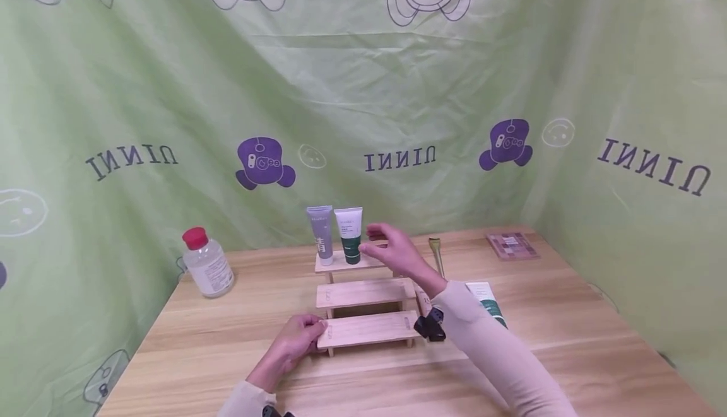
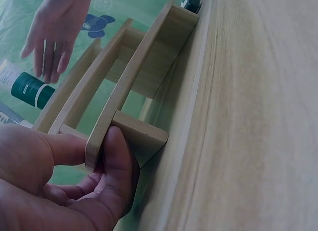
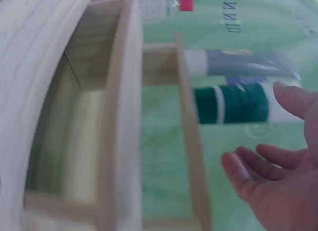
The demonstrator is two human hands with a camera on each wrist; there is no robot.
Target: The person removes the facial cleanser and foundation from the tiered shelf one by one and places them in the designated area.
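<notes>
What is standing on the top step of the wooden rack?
Two tubes stand upright, cap down, on the top step: a grey tube and a white and green tube. The right hand covers the right part of the step, so nothing can be seen there.

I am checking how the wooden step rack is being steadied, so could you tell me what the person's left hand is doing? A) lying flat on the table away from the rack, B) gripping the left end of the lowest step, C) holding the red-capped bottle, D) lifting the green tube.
B: the left hand grips the left end of the lowest step of the wooden step rack, thumb on top and fingers curled under in the left wrist view.
</notes>
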